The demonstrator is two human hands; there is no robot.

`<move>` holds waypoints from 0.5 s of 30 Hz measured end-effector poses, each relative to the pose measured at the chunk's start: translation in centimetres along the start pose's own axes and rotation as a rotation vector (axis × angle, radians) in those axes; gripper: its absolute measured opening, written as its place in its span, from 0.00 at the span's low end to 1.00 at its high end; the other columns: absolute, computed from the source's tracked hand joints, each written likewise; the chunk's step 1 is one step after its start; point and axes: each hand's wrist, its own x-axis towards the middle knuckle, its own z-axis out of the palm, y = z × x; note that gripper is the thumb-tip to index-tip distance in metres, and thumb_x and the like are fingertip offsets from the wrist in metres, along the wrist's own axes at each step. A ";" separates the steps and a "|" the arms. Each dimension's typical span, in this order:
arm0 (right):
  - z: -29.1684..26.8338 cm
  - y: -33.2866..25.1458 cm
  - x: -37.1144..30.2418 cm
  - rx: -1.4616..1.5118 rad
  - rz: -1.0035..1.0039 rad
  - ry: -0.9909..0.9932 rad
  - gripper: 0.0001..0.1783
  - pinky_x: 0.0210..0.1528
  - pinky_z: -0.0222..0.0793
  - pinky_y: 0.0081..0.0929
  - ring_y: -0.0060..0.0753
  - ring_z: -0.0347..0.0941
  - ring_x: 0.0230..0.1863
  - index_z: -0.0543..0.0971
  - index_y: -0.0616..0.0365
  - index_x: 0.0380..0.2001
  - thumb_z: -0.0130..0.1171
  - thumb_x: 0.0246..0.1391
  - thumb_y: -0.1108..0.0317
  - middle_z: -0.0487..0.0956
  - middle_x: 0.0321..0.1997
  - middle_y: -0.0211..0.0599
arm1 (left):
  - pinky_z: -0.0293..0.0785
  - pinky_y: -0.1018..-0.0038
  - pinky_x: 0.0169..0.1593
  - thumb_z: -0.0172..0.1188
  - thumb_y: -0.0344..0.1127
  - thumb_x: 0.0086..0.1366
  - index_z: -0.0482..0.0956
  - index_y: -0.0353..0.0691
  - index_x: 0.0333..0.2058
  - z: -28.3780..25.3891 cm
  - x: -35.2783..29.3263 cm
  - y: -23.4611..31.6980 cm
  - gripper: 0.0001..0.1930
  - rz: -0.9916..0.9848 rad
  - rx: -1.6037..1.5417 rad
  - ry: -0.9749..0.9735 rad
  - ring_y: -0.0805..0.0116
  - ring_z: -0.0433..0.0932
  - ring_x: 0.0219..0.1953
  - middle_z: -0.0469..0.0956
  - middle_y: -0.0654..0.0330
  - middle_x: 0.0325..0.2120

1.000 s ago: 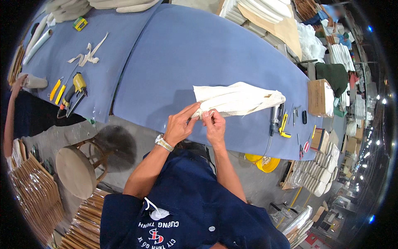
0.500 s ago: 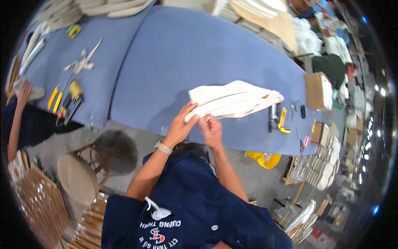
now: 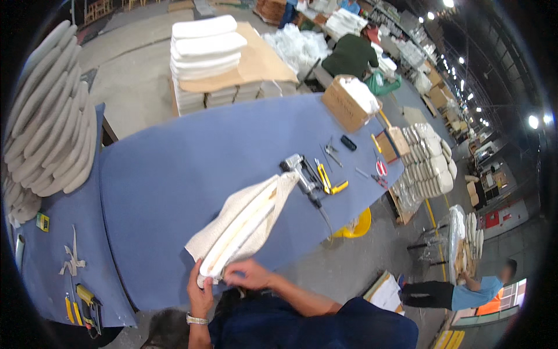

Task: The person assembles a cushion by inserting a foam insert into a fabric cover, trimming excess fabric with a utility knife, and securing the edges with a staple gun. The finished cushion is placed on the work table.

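I've got the blue table point(image 3: 157, 174) filling the ground beyond both hands, and there's a tall stack of beige cushions point(image 3: 55, 122), well off to the left of them. Now in to the long padded piece point(image 3: 233, 241): it lies slantwise, its near end right at the hands, its far end pointing ahead and to the right, with cream cloth point(image 3: 216, 231) spread out along its left side. A pale strip runs bare down the middle. Here's my left hand point(image 3: 200, 292), clamped round that near end, thumb on top; my right hand point(image 3: 251, 274) is just beside it, fingers curled in toward the same end, though from here I can't tell whether they're pinching cloth. Ahead and to the right of the hands sits a grey air tool point(image 3: 302, 174), close by the piece's far end, and just past it a yellow cutter point(image 3: 324, 179), neither one held. I'd call this step working the cloth at the near end, and to my eye the next move calls for a firm left grip and a careful right-hand pinch on the edge.
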 end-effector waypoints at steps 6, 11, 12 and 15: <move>-23.1 6.9 -4.5 -0.449 0.199 0.979 0.08 0.41 0.74 0.25 0.25 0.78 0.35 0.81 0.61 0.38 0.65 0.60 0.67 0.83 0.34 0.34 | 0.63 0.64 0.67 0.54 0.40 0.71 0.67 0.29 0.64 0.0 -0.4 0.9 0.28 -0.061 0.146 -0.021 0.52 0.71 0.64 0.72 0.42 0.62; -34.1 16.8 -2.4 -1.164 0.376 0.778 0.40 0.60 0.68 0.50 0.59 0.75 0.54 0.70 0.55 0.63 0.72 0.49 0.54 0.79 0.54 0.50 | 0.63 0.62 0.67 0.56 0.45 0.71 0.67 0.26 0.64 -0.1 -0.5 1.5 0.32 -0.103 0.086 -0.011 0.53 0.70 0.65 0.72 0.41 0.62; -34.9 17.1 -0.8 -1.071 0.530 0.616 0.43 0.61 0.69 0.48 0.57 0.75 0.56 0.69 0.54 0.65 0.72 0.48 0.52 0.76 0.59 0.54 | 0.63 0.62 0.67 0.56 0.45 0.70 0.67 0.26 0.64 -0.4 -0.4 0.9 0.32 -0.110 0.104 -0.003 0.53 0.70 0.65 0.72 0.41 0.62; -36.4 19.3 1.4 -1.124 0.586 0.587 0.40 0.65 0.68 0.45 0.55 0.72 0.64 0.68 0.57 0.66 0.66 0.50 0.60 0.71 0.68 0.51 | 0.63 0.62 0.68 0.57 0.42 0.69 0.69 0.32 0.65 -1.4 0.1 0.9 0.29 -0.167 0.180 -0.010 0.53 0.70 0.66 0.72 0.45 0.63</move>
